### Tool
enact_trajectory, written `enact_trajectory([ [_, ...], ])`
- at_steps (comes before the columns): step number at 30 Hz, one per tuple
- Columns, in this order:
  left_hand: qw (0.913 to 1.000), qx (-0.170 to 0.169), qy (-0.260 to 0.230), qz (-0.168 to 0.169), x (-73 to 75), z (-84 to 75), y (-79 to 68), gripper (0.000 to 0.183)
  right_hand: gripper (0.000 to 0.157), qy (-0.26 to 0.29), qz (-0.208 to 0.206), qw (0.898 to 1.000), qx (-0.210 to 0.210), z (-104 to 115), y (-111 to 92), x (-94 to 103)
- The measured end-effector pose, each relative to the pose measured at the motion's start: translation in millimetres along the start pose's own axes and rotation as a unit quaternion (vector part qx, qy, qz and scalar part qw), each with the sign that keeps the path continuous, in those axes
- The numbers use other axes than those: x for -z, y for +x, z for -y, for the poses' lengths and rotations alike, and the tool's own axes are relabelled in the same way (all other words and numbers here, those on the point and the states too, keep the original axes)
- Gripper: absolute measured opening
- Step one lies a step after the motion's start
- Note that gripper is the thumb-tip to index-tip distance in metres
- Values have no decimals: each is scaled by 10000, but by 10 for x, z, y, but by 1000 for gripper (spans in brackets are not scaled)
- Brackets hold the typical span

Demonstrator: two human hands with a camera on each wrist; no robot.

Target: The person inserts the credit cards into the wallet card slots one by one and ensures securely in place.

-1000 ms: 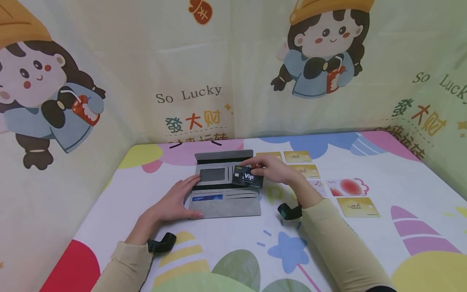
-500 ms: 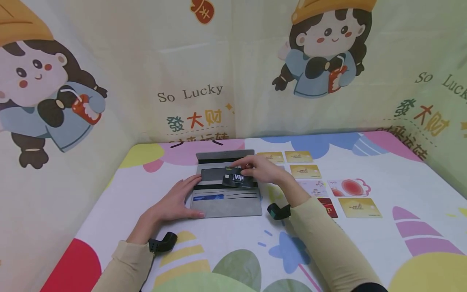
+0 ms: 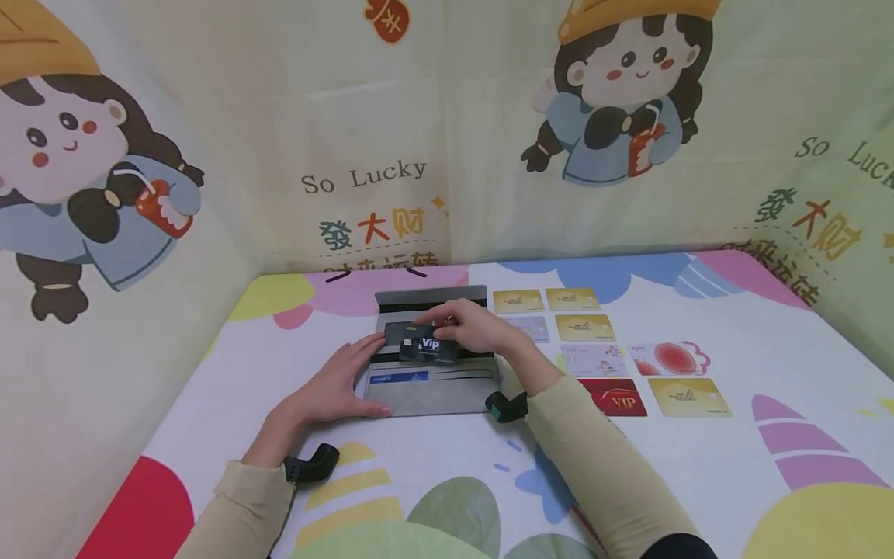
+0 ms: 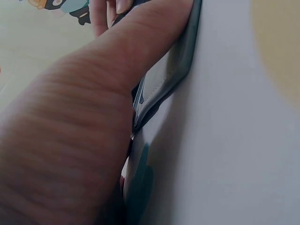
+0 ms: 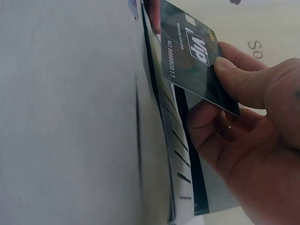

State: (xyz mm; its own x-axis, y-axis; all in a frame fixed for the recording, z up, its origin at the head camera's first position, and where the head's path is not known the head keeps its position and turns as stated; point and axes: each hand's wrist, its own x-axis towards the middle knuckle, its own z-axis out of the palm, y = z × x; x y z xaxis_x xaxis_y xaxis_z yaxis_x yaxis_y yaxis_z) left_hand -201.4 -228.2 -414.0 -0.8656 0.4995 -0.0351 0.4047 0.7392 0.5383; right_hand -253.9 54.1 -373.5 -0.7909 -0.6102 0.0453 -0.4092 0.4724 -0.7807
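Black card (image 3: 414, 348): above the unfolded grey wallet (image 3: 440, 401) | Right hand (image 3: 476, 327): thumb and fingers pinching one end of the card | Left hand (image 3: 334, 387): thumb and fingers spread apart, resting on the wallet's left side | Blue card (image 3: 400, 378): in a wallet slot | Red card (image 3: 618, 398): on the table (image 3: 670, 458), right of the wallet

Black card (image 3: 421, 343): big white "Vip", yellow "LOGO" in the corner, number line starting "NO.", run of 8s, ending 813. Red card (image 3: 618, 397): "VIP". Back curtain (image 3: 391, 109): "So Lucky", "發大财", then "时来运转", bottom cut off. Right-hand curtain (image 3: 838, 93): same lines, "Lucky" clipped. Gold cards (image 3: 690, 397): print too small.
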Motion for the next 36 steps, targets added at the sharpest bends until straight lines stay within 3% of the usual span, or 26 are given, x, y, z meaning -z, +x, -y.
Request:
enact_trajectory([
  [16, 10000, -23, -67, 48, 28, 23, -8, 116, 33, 180, 160, 9997, 57, 92, 226, -244],
  [20, 9998, -180, -64, -18, 28, 37, 13, 113, 33, 223, 179, 9996, 30, 118, 254, -280],
  [24, 9995, -300, -128, -55, 31, 41, 12, 108, 32, 88, 246, 9997, 25, 139, 281, -323],
  [36, 9997, -207, -140, 4, 45, -4, -5, 109, 32, -84, 311, 9994, -84, 147, 290, -359],
])
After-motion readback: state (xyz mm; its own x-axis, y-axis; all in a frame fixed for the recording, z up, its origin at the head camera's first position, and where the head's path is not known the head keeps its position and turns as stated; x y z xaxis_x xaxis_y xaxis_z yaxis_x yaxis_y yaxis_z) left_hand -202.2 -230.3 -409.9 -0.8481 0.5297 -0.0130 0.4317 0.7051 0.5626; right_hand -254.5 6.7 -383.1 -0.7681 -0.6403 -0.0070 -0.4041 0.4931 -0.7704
